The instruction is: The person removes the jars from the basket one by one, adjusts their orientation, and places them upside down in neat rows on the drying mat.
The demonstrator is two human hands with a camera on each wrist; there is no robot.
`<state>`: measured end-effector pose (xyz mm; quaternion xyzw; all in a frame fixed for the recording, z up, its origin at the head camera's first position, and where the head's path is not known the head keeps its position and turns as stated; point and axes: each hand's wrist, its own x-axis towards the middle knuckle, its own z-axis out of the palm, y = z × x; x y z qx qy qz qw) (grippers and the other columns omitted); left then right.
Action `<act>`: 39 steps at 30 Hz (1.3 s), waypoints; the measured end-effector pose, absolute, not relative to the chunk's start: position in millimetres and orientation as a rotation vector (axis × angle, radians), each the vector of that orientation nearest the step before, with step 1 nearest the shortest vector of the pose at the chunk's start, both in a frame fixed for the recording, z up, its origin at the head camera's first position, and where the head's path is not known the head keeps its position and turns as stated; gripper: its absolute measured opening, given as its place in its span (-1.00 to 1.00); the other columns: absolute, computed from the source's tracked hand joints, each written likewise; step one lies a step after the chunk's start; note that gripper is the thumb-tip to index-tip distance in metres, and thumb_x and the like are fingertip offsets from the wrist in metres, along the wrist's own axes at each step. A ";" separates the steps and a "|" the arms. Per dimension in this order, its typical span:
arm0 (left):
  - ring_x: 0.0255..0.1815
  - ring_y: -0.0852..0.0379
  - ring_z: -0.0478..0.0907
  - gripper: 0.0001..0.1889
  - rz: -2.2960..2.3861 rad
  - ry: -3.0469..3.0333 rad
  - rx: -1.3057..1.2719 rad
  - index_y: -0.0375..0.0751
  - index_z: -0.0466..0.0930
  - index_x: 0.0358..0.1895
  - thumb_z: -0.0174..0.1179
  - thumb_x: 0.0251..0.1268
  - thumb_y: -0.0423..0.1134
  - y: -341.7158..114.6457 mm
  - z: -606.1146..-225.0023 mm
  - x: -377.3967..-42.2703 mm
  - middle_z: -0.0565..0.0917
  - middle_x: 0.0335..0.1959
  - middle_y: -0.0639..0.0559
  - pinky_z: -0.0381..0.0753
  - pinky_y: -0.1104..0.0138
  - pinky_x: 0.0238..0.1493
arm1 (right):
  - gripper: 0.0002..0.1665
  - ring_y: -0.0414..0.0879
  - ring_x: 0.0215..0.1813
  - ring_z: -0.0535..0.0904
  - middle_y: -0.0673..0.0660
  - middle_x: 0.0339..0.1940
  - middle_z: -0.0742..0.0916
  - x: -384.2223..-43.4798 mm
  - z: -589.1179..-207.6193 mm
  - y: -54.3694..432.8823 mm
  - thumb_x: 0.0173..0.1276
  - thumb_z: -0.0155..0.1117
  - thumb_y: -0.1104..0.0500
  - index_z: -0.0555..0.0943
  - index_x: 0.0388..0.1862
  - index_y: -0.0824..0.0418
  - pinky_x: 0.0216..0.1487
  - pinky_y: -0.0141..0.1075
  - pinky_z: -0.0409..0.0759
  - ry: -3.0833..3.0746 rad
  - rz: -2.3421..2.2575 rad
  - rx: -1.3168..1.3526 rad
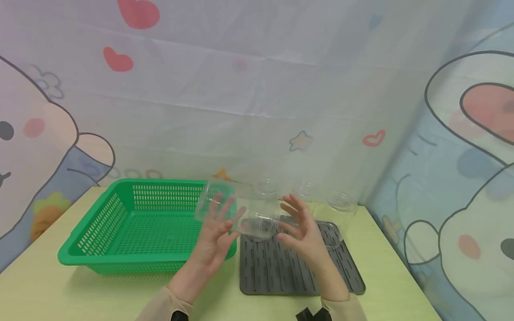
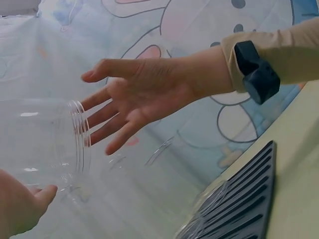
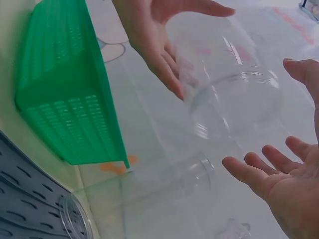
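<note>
A clear, wide-mouthed plastic jar (image 1: 259,211) lies sideways in the air, its threaded rim turned toward the right. My left hand (image 1: 213,238) holds it from the left side, thumb along the jar (image 3: 234,94) in the right wrist view and some fingers partly hidden behind it. Facing the mouth, my right hand (image 1: 302,229) has its fingers spread and slightly bent, with nothing in its grasp. In the left wrist view, the fingertips of the right hand (image 2: 144,94) overlap the jar's rim (image 2: 79,134).
To the left stands a green plastic basket (image 1: 146,263) with slotted walls. A dark grey ridged mat (image 1: 273,278) lies below the hands. Several more clear jars, one of them a clear jar (image 1: 341,203), stand at the back and right of the mat. A printed curtain (image 1: 241,89) hangs behind the table.
</note>
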<state>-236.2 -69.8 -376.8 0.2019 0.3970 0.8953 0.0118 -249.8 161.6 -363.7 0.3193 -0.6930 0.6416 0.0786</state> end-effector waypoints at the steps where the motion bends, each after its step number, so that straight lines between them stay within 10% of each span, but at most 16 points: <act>1: 0.55 -0.18 0.10 -0.08 2.797 1.278 0.620 0.09 -0.16 0.56 0.25 0.27 -0.34 -71.5 -375.8 -236.3 -0.01 0.58 -0.04 0.32 0.07 0.42 | -0.01 0.01 0.52 0.23 0.24 0.53 0.24 -250.0 -363.4 164.0 0.27 0.34 0.34 0.02 0.55 0.31 0.30 -0.18 0.51 -2.063 1.925 0.948; 7: 0.40 0.14 0.38 -0.03 2.797 1.533 0.548 0.10 -0.10 0.57 0.28 0.20 -0.46 -77.2 -369.8 -237.3 0.18 0.51 0.04 0.44 0.24 0.31 | -0.13 -0.31 0.39 0.36 -0.04 0.42 0.39 -251.1 -360.6 178.5 0.27 0.26 0.45 0.10 0.49 0.36 0.23 -0.39 0.54 -2.046 1.918 0.876; 16: 0.39 0.08 0.37 0.06 2.612 2.074 0.476 0.11 0.19 0.46 0.53 -0.19 -0.49 -61.2 -368.8 -236.2 0.41 0.38 0.16 0.43 0.22 0.33 | -0.25 -0.27 0.32 0.43 -0.14 0.29 0.49 -254.2 -358.3 193.3 0.24 0.19 0.52 0.21 0.41 0.40 0.17 -0.41 0.58 -2.046 1.884 0.764; 25: 0.39 -0.06 0.37 0.13 2.398 2.356 0.410 0.02 0.19 0.49 0.63 -0.29 -0.31 -35.5 -376.0 -229.4 0.41 0.41 0.03 0.43 -0.10 0.30 | -0.31 -0.26 0.29 0.46 -0.13 0.25 0.53 -255.2 -355.8 199.0 0.23 0.19 0.54 0.25 0.35 0.45 0.14 -0.39 0.60 -2.003 1.855 0.744; 39: 0.24 -0.11 0.46 0.09 2.117 2.593 0.350 -0.02 0.33 0.39 0.67 -0.46 -0.27 -4.7 -399.5 -233.8 0.55 0.19 -0.04 0.45 -0.08 0.23 | -0.34 -0.26 0.26 0.48 -0.09 0.22 0.55 -255.5 -354.6 206.6 0.24 0.16 0.57 0.26 0.33 0.47 0.11 -0.42 0.61 -1.974 1.865 0.694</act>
